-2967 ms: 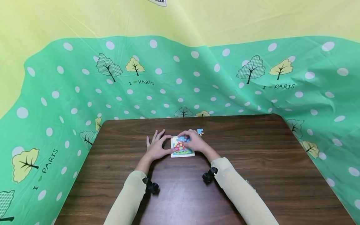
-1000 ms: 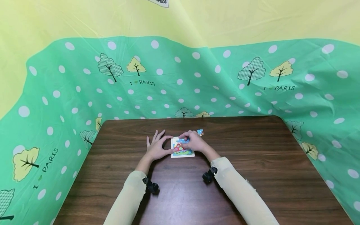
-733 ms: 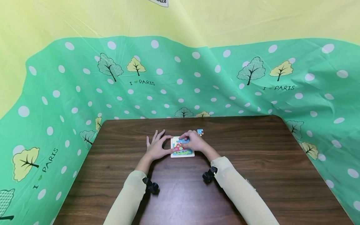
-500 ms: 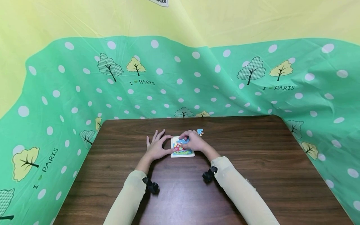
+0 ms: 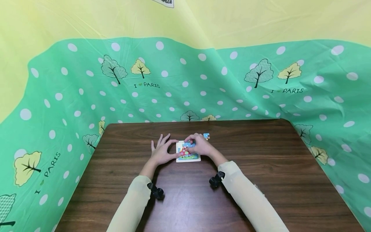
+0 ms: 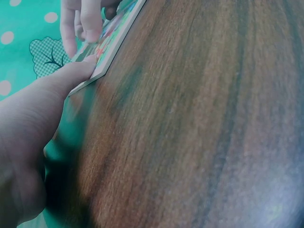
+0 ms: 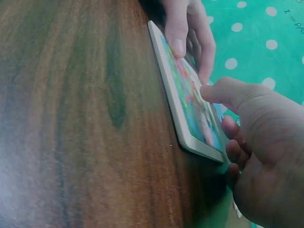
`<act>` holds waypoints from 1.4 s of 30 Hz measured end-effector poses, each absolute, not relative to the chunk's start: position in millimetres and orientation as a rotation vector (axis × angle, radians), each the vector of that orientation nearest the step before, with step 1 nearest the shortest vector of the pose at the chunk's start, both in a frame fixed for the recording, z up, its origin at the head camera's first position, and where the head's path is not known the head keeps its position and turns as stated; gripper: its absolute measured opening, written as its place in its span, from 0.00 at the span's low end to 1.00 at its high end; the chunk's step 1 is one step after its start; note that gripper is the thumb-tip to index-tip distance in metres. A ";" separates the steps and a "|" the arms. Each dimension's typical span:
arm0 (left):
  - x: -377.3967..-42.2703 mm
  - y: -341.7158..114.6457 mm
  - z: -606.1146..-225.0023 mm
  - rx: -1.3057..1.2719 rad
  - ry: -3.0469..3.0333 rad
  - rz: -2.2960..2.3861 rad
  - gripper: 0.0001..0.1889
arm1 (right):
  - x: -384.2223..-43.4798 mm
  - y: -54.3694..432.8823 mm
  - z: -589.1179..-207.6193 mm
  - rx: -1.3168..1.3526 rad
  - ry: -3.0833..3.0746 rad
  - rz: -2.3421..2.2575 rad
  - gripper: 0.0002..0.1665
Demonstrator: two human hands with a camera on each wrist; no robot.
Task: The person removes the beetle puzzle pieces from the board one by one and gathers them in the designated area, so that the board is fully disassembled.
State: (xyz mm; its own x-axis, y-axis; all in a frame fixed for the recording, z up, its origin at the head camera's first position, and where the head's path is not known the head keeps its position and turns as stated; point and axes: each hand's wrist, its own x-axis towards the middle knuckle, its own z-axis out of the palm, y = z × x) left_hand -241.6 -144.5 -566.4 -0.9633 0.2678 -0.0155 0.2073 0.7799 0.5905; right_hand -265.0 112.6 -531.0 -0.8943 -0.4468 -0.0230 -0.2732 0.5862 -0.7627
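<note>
Head view: we see the puzzle board (image 5: 188,155) lying on the table (image 5: 186,196); the left hand (image 5: 162,154), spread wide, touches its left side, the right hand (image 5: 202,147) curls over its upper right, near a loose piece (image 5: 206,135). Left wrist: we see the left thumb (image 6: 76,73) on the board. Right wrist: whether the right hand pinches anything, we cannot tell.

Your head view is bright and evenly lit, soft light, cloth (image 5: 211,106) well exposed. Glare patch on the table (image 5: 261,154) at 6 o'clock; soft shadows along the inner edges of your sleeves (image 5: 130,203). Puzzle board (image 5: 189,157) reads small, print mushy. Your wrist views run dimmer, cool-tinted, soft on detail. Left wrist: hot spot at 4 o'clock, heavy shadow between 7 and 8 beside your left hand (image 6: 28,118). Right wrist: washed-out glare near 8, shadow at 5 beside your right hand (image 7: 280,133), board print smeared.
</note>
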 end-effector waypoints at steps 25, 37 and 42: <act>-240.1 -145.1 -566.9 0.397 2.869 0.941 0.41 | -271.1 127.6 -512.2 -0.636 2.667 -1.168 0.20; -239.5 -144.0 -565.6 0.393 2.877 0.923 0.40 | -272.9 139.7 -505.9 -0.614 2.709 -1.158 0.19; -239.3 -143.4 -565.1 0.392 2.882 0.918 0.40 | -275.4 146.2 -504.2 -0.605 2.721 -1.152 0.20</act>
State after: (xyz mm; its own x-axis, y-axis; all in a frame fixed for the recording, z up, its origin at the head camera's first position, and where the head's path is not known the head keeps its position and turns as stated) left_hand -239.3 -143.4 -565.1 -0.9628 0.2699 -0.0092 0.2149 0.7863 0.5792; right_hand -275.4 146.2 -504.2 -0.9120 -0.4083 0.0400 -0.3129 0.6292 -0.7115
